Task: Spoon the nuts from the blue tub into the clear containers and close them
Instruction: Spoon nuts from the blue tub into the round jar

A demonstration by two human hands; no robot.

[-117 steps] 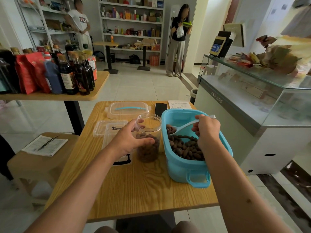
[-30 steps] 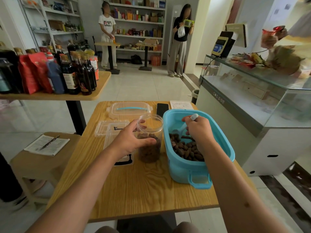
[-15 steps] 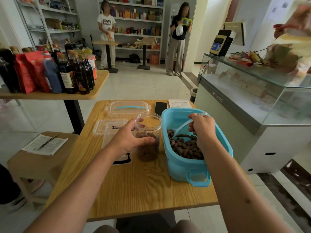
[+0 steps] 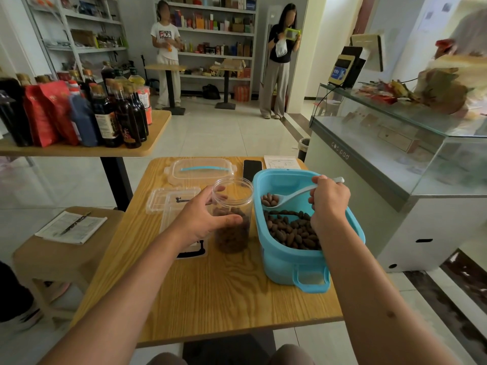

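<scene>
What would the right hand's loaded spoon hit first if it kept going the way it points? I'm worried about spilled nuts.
Probably the clear jar: the spoon held by the right hand points left across the blue tub, toward the jar's wall near its rim. Height is unclear.

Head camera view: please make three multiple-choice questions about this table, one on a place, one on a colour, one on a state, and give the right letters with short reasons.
1. Where does the clear jar stand?
A. left of the blue tub
B. inside the tub
C. on the glass counter

2. What colour is the spoon?
A. red
B. white
C. black

3. What is the state of the spoon?
A. empty
B. lying on the table
C. loaded with nuts

Answers:
1. A, the jar stands on the wooden table beside the tub's left wall, held by the left hand.
2. B, its handle and bowl look white.
3. C, brown nuts sit in its bowl, raised over the tub by the right hand.
</scene>
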